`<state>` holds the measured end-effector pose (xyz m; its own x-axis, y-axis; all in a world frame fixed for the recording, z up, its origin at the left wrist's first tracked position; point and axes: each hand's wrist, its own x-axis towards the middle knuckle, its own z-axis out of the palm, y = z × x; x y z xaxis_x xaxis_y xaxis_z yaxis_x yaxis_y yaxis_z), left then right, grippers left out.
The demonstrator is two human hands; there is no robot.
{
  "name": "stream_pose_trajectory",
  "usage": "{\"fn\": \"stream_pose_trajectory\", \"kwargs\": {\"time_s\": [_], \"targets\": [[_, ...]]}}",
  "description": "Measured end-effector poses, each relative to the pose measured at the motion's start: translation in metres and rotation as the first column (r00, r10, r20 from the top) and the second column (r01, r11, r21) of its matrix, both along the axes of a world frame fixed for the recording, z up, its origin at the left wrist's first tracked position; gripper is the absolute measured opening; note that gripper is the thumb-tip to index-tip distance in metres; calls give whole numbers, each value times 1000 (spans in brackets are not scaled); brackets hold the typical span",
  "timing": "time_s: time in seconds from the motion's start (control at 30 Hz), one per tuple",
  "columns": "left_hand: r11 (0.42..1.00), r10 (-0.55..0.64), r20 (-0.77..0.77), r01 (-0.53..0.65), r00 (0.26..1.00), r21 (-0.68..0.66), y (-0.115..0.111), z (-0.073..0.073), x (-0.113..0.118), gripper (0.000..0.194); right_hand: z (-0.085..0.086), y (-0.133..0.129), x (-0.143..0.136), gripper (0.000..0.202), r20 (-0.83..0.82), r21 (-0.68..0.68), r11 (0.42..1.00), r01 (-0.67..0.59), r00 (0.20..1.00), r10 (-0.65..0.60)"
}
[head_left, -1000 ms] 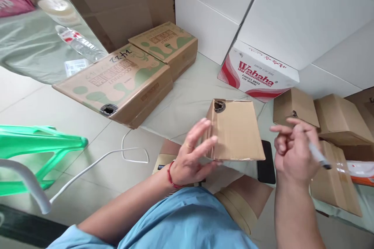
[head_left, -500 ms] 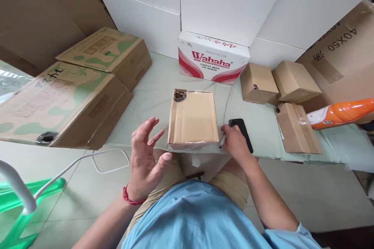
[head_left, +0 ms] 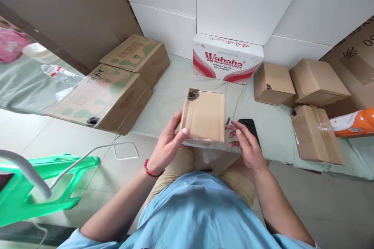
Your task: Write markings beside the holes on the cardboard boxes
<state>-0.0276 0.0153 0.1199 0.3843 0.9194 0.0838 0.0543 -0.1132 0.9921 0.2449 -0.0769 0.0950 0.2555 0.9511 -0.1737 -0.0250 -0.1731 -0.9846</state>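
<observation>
A small brown cardboard box (head_left: 205,116) with a dark ring-shaped mark in its far left corner sits in front of me near the bed edge. My left hand (head_left: 171,140) grips its near left corner, thumb on the top edge and fingers along the side. On the other side, my right hand (head_left: 244,142) hovers open with its fingers apart, close to the box's right face. Just beyond its fingertips lies a dark pen (head_left: 228,120), partly hidden. A black phone (head_left: 250,127) rests on the sheet behind that hand.
At the back stands a white and red Wahaba carton (head_left: 228,64). Several small brown boxes (head_left: 317,132) and an orange bottle (head_left: 355,122) are on the right. Larger green-patterned cartons (head_left: 131,97) stand left, above a green stool (head_left: 43,186) and white cable.
My left hand has moved onto the box's left side. My right hand has released the pen, which now lies on the sheet, and its fingers have opened. The view has shifted left.
</observation>
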Motion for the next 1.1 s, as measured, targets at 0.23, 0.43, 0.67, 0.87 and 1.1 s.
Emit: {"fn": "stream_pose_trajectory", "kwargs": {"time_s": [0.23,0.43,0.67,0.87,1.1], "targets": [[991,-84,-63,90,994,100,-31,13,11,64,20,-28,-31,56,-113,87,996,-6,994,15],[959,-207,-82,218,975,182,-9,22,-7,55,32,-46,-53,80,-245,19,995,96,965,-89],[815,48,-471,238,881,528,6,49,-13,48,33,-45,-75,67,-468,-145,988,57,876,-119],[804,240,-783,335,574,492,-13,70,21,89,15,-36,-96,78,-430,-81,996,-22,903,-15],[823,336,-808,266,485,502,10,62,65,91,-17,-42,-53,54,70,1,998,-57,996,57]]}}
